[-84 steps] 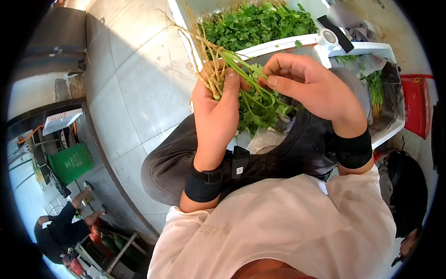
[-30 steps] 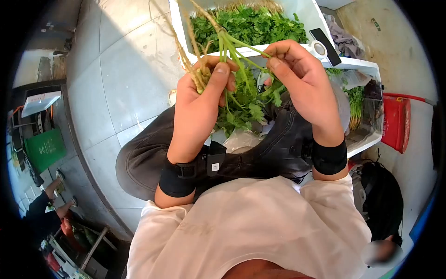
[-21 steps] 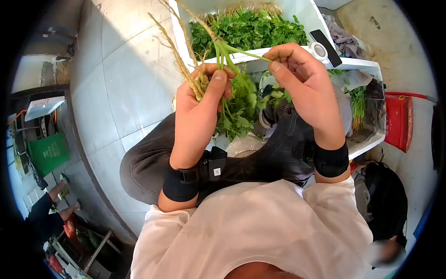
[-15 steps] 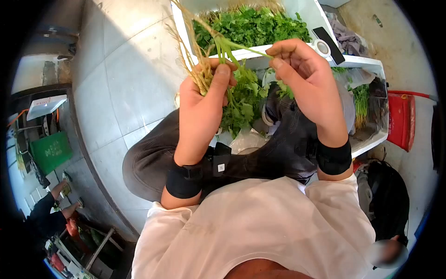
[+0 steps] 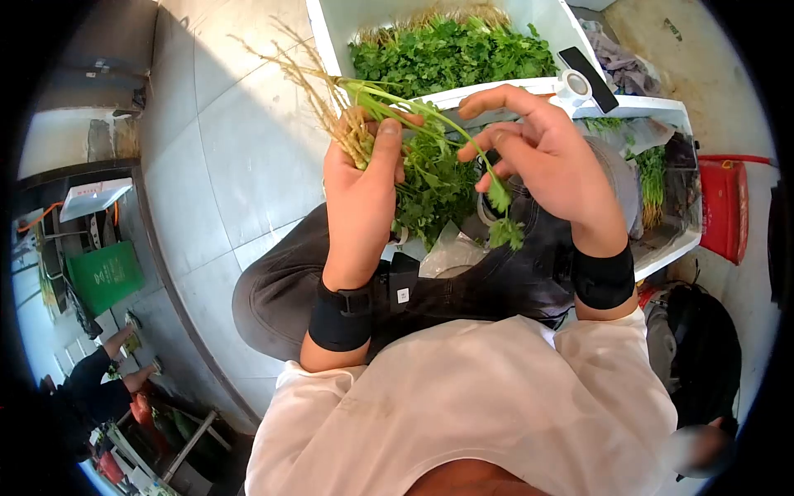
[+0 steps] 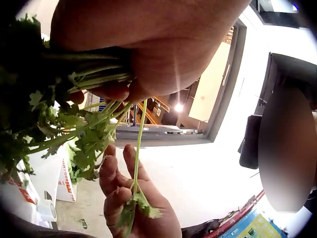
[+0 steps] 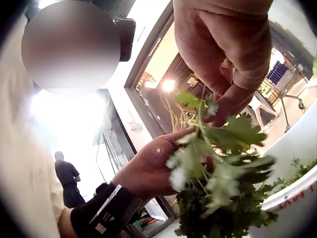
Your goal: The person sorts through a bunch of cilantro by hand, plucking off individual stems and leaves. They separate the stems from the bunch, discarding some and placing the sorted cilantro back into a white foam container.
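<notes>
I watched from my remote seat. The left hand (image 5: 362,198) was clamped on a rooted coriander bunch (image 5: 437,186), thumb pressed over its stems. The right hand (image 5: 550,153), to the right of the bunch, had its fingers parted and loosely bent; one leafy stem (image 5: 499,196) arched from the bunch past its fingertips, but I couldn't tell whether they touched it. The bunch sat between the left thumb and fingers, roots fanning to the upper left, leaves drooping into the gap between the hands.

For room, I had tiled floor (image 5: 207,190) left of the bunch and a clear plastic bag (image 5: 453,250) below its leaves. Just beyond the bunch stood a white foam box (image 5: 543,18) holding more coriander (image 5: 451,54), its near rim close to the right fingers. Right of the bunch were a white tape roll (image 5: 574,85), a black slab (image 5: 590,80), a second foam box (image 5: 649,106) and, well apart, a red bag (image 5: 724,211).
</notes>
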The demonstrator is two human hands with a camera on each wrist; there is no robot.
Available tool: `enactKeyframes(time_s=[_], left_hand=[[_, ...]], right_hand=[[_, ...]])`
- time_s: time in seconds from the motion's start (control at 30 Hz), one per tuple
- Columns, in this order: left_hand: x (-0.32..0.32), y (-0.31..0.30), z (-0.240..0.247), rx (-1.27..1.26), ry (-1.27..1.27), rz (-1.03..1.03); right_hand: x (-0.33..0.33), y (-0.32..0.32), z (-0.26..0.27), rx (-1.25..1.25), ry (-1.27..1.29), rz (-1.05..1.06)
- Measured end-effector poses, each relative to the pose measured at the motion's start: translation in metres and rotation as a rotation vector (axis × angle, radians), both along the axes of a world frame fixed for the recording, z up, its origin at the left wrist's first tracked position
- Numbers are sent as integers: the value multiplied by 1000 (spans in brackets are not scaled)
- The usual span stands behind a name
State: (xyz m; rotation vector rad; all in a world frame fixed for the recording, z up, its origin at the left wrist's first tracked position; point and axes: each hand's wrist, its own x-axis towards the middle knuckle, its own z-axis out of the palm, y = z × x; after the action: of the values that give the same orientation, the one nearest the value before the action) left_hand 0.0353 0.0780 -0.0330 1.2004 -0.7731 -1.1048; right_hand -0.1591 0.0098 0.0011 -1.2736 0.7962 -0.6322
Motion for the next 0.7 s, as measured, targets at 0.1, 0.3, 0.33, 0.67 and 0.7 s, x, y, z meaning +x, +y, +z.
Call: enactKeyframes(time_s=[0.1,0.3,0.33,0.67,0.7], left_hand=[[-5,0,5,-2,54,22],[-4,2,-2,-8,56,-26],[-5,2,-2,-19,68,-28],[-3,0,-8,-39,4,29],[-3,0,-7,-41,14,13]], right_hand=[[2,4,0,-124,160,97],[5,5,2,-232,309,102],[5,4,2,-232,309,102],[4,5,5,-254,277,131],[4,5,7,-243,275,143]])
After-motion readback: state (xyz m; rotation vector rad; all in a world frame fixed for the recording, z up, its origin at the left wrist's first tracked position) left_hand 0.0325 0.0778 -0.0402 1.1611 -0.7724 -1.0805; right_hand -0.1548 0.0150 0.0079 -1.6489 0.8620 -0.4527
